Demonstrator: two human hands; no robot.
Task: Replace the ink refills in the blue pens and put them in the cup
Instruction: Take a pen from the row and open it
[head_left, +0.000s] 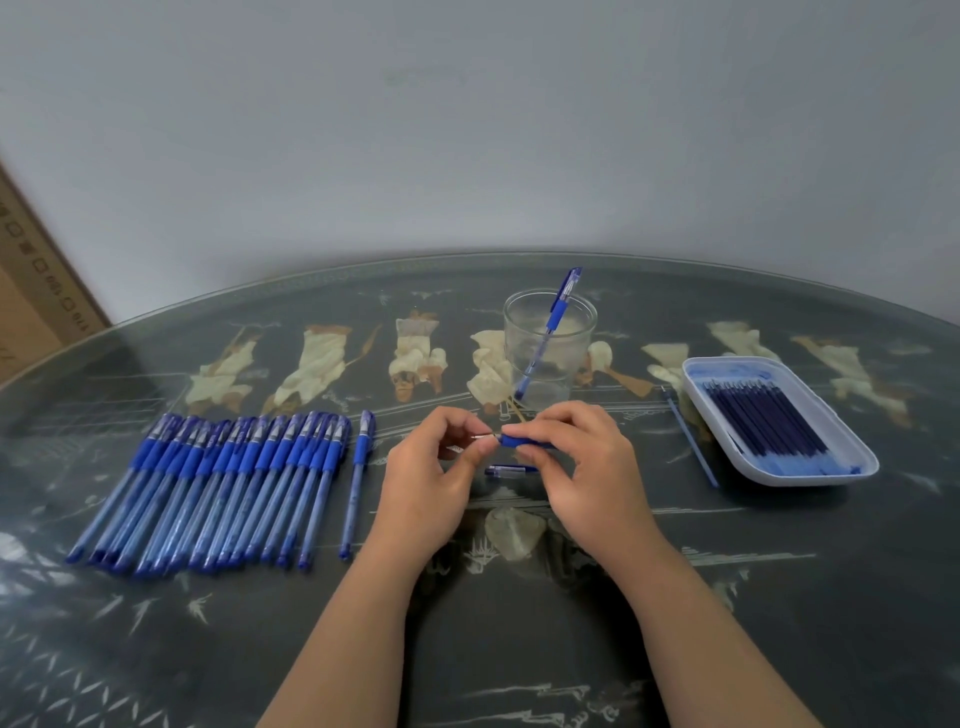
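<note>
Near centre — right hand (576, 457) curled round the held pen (524, 442) at its blue grip; left hand (431, 467) pinches its metal tip. Clear cup (571, 364) just beyond, capped pen (558, 312) leaning inside. Pen row (218, 483) left on desk (519, 649); refill tray (810, 475) right.

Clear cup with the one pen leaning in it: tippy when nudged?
Probably stable: the clear cup looks wide and squat. It is likely light, so it may slide on the glossy table rather than tip. The leaning pen juts past the rim, adding slight off-centre load.
</note>
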